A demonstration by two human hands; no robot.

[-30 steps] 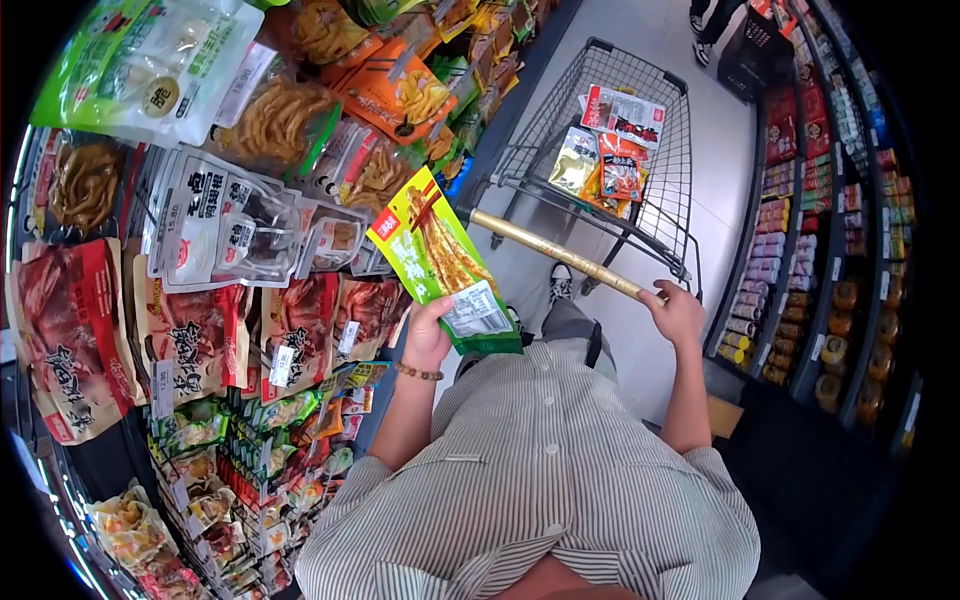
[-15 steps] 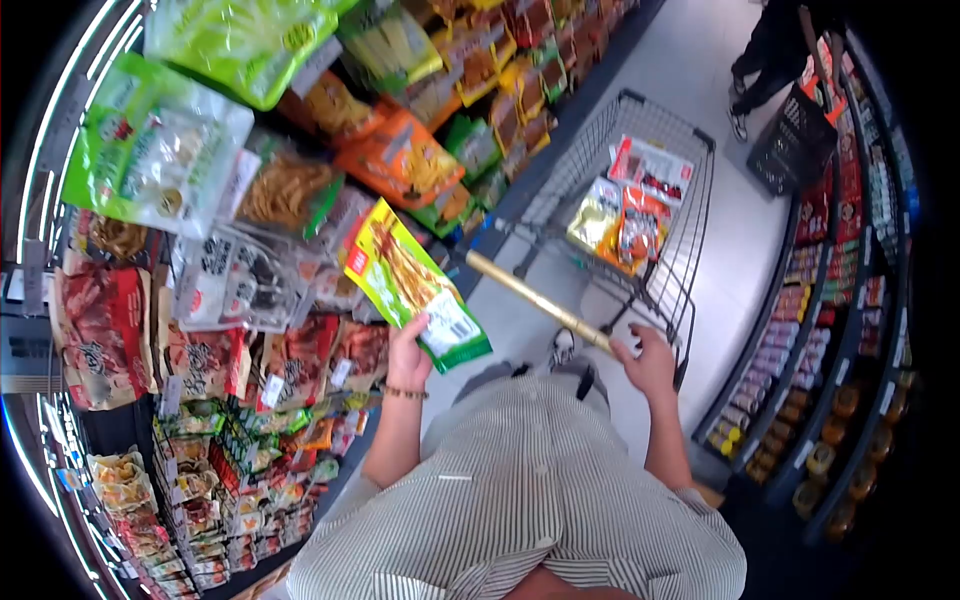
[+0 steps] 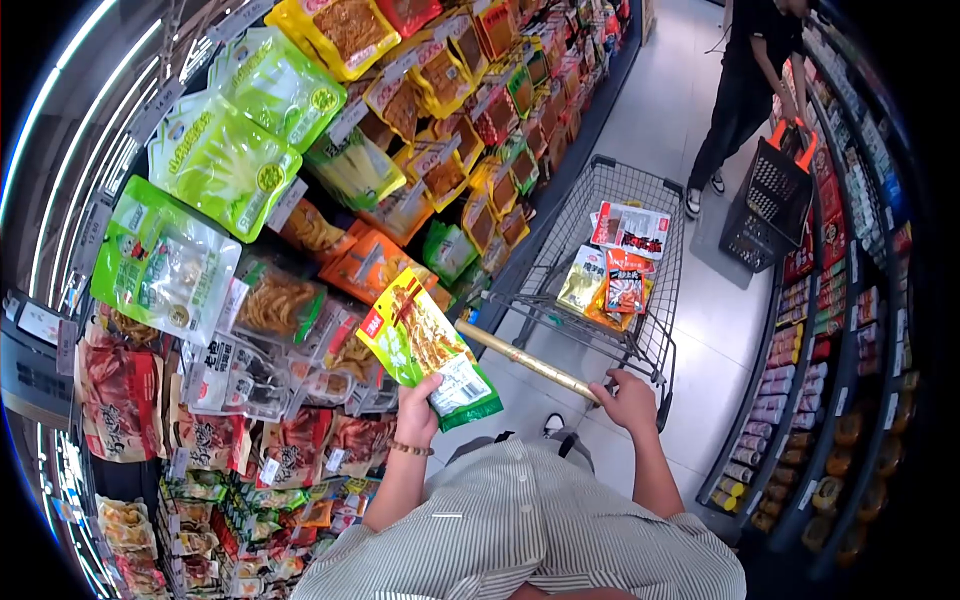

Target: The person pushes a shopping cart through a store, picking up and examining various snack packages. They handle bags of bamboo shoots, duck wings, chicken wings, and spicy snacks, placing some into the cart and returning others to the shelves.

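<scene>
My left hand grips the lower edge of a yellow-and-green snack packet, its food picture facing up and a barcode panel near the green end. That packet is held in front of the hanging goods, partly covering an orange packet. My right hand is closed around the right end of the gold-coloured shopping cart handle. Inside the wire shopping cart lie several packets, among them a red-and-white packet, a pale yellow-green one and an orange one.
On the left, a display rack holds rows of hanging packets, including green bags and red-and-cream meat bags. A person in dark clothes stands ahead with a black basket. Shelves of cans and jars line the right.
My view has tilted up, so more of the person and the basket shows. My right hand's fingers have closed on the handle end. The snack packet stays in my left hand.
</scene>
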